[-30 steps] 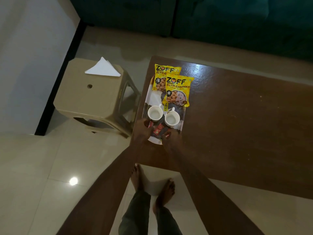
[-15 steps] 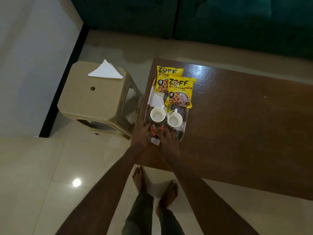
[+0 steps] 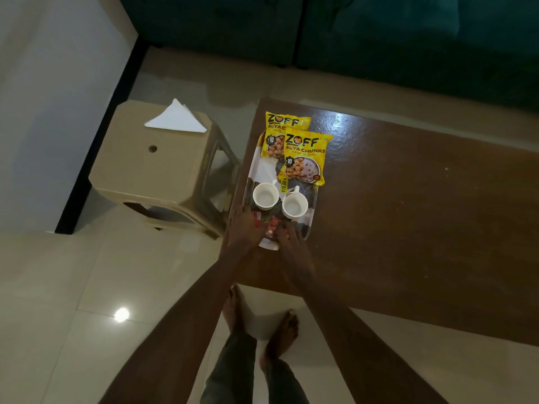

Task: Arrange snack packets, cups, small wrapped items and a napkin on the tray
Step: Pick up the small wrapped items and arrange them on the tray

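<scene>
Both hands, left (image 3: 243, 227) and right (image 3: 288, 236), lay flat with fingers spread on small red wrapped items (image 3: 272, 227) at the near end of the tray (image 3: 262, 167) on the table (image 3: 408, 214); the napkin (image 3: 175, 119) lay apart on the stool (image 3: 151, 170).

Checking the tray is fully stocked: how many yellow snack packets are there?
2. One yellow snack packet lies at the tray's far end; the other overlaps it, nearer the white cups. None appear hidden.
</scene>
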